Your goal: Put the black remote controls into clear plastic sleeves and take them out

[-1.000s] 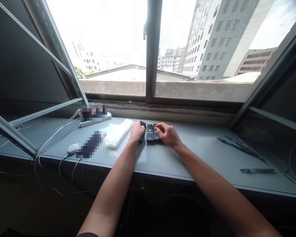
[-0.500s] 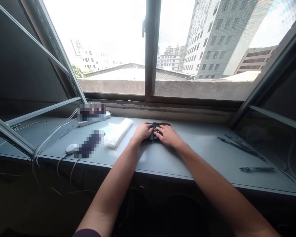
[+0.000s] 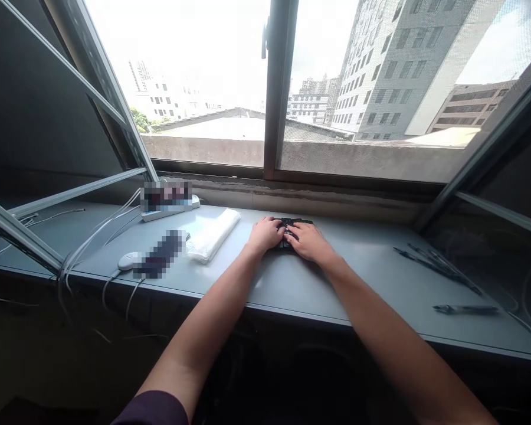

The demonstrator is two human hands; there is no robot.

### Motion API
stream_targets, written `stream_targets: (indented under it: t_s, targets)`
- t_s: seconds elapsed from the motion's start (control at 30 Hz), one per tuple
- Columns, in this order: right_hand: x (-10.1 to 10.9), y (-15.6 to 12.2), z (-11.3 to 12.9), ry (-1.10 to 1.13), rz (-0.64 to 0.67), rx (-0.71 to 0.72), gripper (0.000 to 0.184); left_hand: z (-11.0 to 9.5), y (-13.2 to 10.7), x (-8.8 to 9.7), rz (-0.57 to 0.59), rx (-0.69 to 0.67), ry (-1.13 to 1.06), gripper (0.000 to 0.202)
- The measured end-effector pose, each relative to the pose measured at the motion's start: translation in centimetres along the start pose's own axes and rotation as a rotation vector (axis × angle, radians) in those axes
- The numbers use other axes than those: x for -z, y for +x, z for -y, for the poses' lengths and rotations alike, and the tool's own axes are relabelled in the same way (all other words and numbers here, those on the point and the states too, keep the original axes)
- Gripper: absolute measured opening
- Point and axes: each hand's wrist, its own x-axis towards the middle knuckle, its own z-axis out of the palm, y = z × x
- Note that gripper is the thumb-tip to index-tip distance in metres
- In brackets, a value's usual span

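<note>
A small black keyboard [image 3: 287,242] lies on the grey desk by the window, mostly covered by my hands. My left hand [image 3: 266,235] rests over its left part, fingers reaching onto the keys. Over the right part lies my right hand [image 3: 308,239], its fingers spread across the keys. Neither hand grasps anything. The fingertips of the two hands almost meet near the middle of the keyboard.
Left of my hands lies a white plastic-wrapped packet [image 3: 213,236]. Beyond it are a blurred-out phone-like object, a white round charger [image 3: 128,261], a power strip [image 3: 170,209] and cables. Dark pens [image 3: 465,309] lie at the right. Metal frames [image 3: 82,188] slant at both sides.
My left hand has shifted slightly right over the keyboard, closer to my right hand, and fewer keys show between them. The view has turned a little.
</note>
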Motion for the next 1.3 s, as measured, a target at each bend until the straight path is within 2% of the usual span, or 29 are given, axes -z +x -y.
stream_targets:
  t_s: [0.33,0.5,0.7,0.87,0.93,1.03,1.1,1.2,1.3]
  targets:
    - [0.0,-0.1,0.4,0.001,0.010,-0.017,0.057,-0.5,-0.5,0.4,-0.040,-0.004,-0.025,0.034]
    - [0.0,-0.3,0.7,-0.015,0.027,-0.041,0.058,-1.0,-0.5,1.0,-0.093,0.022,-0.128,0.039]
    - [0.1,-0.2,0.7,-0.021,0.011,-0.032,0.058,-1.5,-0.6,1.6,-0.092,0.029,-0.125,0.044]
    - [0.3,-0.1,0.7,-0.014,0.008,-0.017,0.060,-1.1,-0.6,2.7,-0.183,0.030,-0.067,0.045]
    - [0.4,0.0,0.7,0.002,-0.004,-0.011,0.059,-0.3,-0.7,3.2,-0.242,0.076,0.021,0.043]
    - [0.5,0.0,0.8,0.019,-0.032,-0.015,0.055,1.6,-0.9,4.1,-0.295,0.239,0.125,0.044]
    - [0.5,0.0,0.8,0.026,-0.052,-0.012,0.053,2.9,-1.1,4.5,-0.249,0.385,0.170,0.050]
    - [0.5,0.0,0.8,0.037,-0.076,-0.002,0.050,4.1,-1.3,4.9,-0.115,0.571,0.200,0.061]
    - [0.6,-0.1,0.8,0.054,-0.093,0.001,0.048,4.3,-1.3,5.0,-0.067,0.591,0.211,0.063]
